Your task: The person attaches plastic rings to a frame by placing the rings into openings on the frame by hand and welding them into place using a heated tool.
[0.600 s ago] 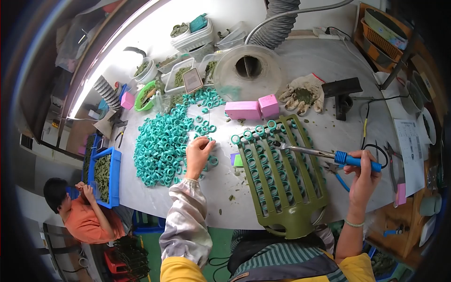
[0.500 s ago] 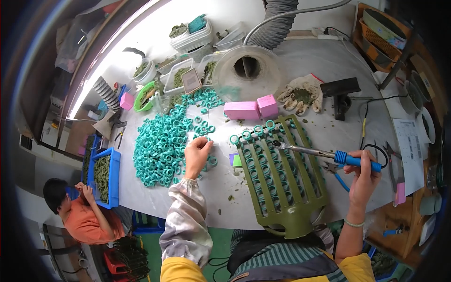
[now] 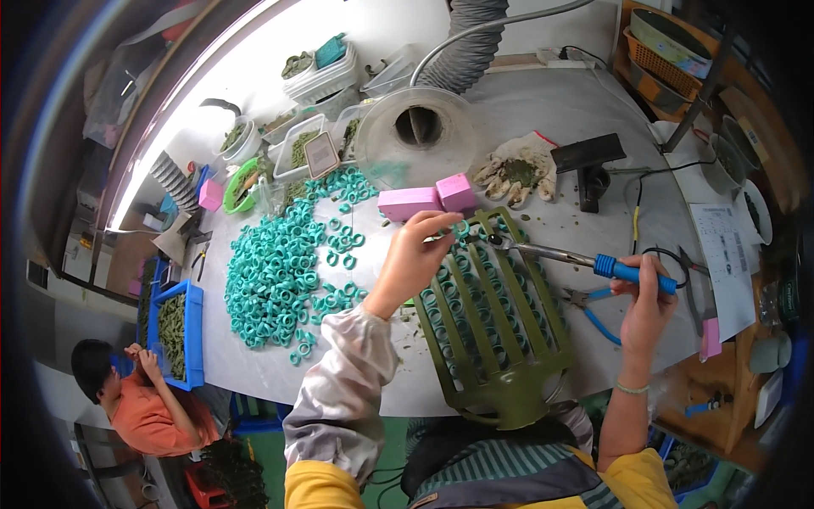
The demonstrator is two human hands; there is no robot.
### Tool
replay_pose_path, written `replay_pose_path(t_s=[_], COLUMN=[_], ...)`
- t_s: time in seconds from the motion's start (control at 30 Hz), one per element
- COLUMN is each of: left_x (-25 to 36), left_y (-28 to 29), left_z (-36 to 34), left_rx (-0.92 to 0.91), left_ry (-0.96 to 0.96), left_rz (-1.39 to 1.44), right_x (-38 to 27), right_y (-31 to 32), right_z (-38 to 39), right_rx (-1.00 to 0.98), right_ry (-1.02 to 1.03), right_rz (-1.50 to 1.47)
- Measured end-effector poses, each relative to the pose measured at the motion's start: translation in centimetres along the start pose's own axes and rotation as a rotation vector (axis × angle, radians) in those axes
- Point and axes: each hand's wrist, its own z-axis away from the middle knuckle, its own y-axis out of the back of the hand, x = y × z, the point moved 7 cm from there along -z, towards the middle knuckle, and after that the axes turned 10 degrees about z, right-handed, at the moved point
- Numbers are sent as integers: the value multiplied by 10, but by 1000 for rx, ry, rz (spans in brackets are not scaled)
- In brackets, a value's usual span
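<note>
My left hand (image 3: 417, 259) pinches a teal ring (image 3: 460, 229) at the top edge of an olive-green slotted frame (image 3: 513, 386), which carries rows of similar rings. My right hand (image 3: 644, 305) grips a blue-handled soldering-iron-like tool (image 3: 625, 271), whose metal tip hovers over or touches the frame's top bar beside that ring; exact contact is unclear. A large pile of loose teal rings (image 3: 267, 280) lies to the left of my left hand. Two pink blocks (image 3: 409, 201) sit just beyond the frame. Blue-handled pliers (image 3: 598, 327) lie at its right.
A clear round cover (image 3: 381, 136) under a hose, a dirty glove (image 3: 517, 174), a black stand (image 3: 589, 157) and tubs (image 3: 301, 148) fill the table's back. A paper sheet (image 3: 725, 254) lies right. At lower left, a person in orange (image 3: 157, 411) works by blue crates (image 3: 192, 339).
My left hand has moved from the loose rings up and right to the frame's top edge. My right hand and the tool have shifted slightly left and up, along with the whole view.
</note>
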Motion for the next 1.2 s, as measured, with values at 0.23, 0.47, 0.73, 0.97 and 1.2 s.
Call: replay_pose_path(t_s=[0.23, 0.47, 0.73, 0.97, 1.2], left_x=[-6, -15, -12, -80, -99], left_y=[-39, -48, -23, 129, 148], left_z=[-35, -45, -42, 10, 34], left_rx=[-7, -69, 113, 201, 238], left_ry=[-232, -282, -346, -153, -23], left_rz=[-433, -468, -303, -1061, -798], right_x=[16, 25, 9, 6, 1], right_y=[-11, -18, 14, 8, 7], right_z=[-6, -10, -8, -6, -4], right_rx=[-17, -17, 85, 54, 34], right_ry=[-2, -43, -36, -44, -21], right_rz=[-39, -51, -49, -78, -72])
